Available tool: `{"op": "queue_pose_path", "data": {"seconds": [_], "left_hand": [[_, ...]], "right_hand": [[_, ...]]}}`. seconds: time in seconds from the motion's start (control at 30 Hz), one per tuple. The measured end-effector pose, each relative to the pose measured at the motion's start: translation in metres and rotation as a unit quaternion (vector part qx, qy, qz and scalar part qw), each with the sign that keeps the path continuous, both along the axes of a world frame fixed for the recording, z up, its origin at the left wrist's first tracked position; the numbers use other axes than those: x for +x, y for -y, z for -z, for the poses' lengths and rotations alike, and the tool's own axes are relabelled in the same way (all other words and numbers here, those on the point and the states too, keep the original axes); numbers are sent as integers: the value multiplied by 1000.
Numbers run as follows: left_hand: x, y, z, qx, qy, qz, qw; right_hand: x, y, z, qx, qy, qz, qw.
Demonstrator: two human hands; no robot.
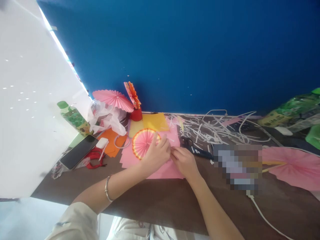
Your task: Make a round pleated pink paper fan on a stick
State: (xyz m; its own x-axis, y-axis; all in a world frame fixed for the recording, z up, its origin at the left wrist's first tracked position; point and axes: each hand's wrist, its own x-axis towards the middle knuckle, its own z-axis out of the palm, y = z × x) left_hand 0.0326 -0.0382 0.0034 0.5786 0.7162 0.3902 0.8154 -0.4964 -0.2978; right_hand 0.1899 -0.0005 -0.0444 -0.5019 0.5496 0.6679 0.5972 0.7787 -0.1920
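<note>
My left hand [157, 150] reaches over a round pleated paper fan [143, 141], pink with a yellow and orange rim. Its fingers are bent, and their tips come close to those of my right hand [183, 160]. Both hands are closed in a pinch over the pink paper sheets [162, 173]. Whatever lies between the fingertips is too small or hidden to make out. The fan rests flat on the sheets, partly covered by my left hand. Black-handled scissors [197, 150] lie just beyond my right hand.
White paper strips [210, 128] lie tangled at the back. On the left are a phone [79, 151], orange paper [111, 141], a green bottle [75, 118] and a pink fan [113, 98]. Yellow paper [156, 121] lies behind the hands. Another pink fan [295, 166] and a cable [265, 216] are right.
</note>
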Motion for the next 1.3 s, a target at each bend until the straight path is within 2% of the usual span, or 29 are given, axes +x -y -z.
{"op": "queue_pose_path", "data": {"seconds": [0.07, 0.13, 0.17, 0.2, 0.23, 0.3, 0.37, 0.47, 0.57, 0.67, 0.77, 0.93, 1.13, 1.3], "left_hand": [[2, 12, 6, -14, 68, 25, 997], [4, 25, 17, -108, 164, 67, 978], [6, 30, 23, -170, 237, 56, 955], [7, 33, 29, -235, 322, 25, 917], [8, 34, 34, -286, 414, -7, 864], [9, 30, 40, -337, 568, -53, 749], [10, 21, 41, -353, 665, -32, 658], [12, 6, 39, -348, 740, 18, 575], [11, -4, 40, -330, 783, -5, 526], [7, -9, 44, -311, 804, -11, 506], [0, -12, 46, -314, 795, 9, 519], [-5, -12, 50, -325, 779, 17, 536], [-5, -15, 58, -334, 784, 14, 524], [-7, -15, 58, -328, 791, 8, 517]], "right_hand": [[1, 0, 4, 3, -30, 16, 999], [-1, 0, 4, 13, -85, 41, 995], [-3, 1, 4, 17, -118, 57, 991], [-6, 2, 4, 20, -151, 75, 985], [-8, 3, 4, 22, -183, 90, 979], [-15, 6, 5, 25, -219, 104, 970], [-20, 8, 8, 25, -216, 99, 971], [-27, 11, 14, 25, -166, 83, 982], [-33, 12, 16, 28, -108, 70, 991], [-36, 14, 15, 41, -68, 42, 996], [-36, 14, 16, 31, -72, 16, 997], [-31, 12, 18, -88, -168, 41, 981], [-31, 9, 16, -200, -217, 3, 955], [-32, 8, 18, -269, -241, -16, 932]]}}
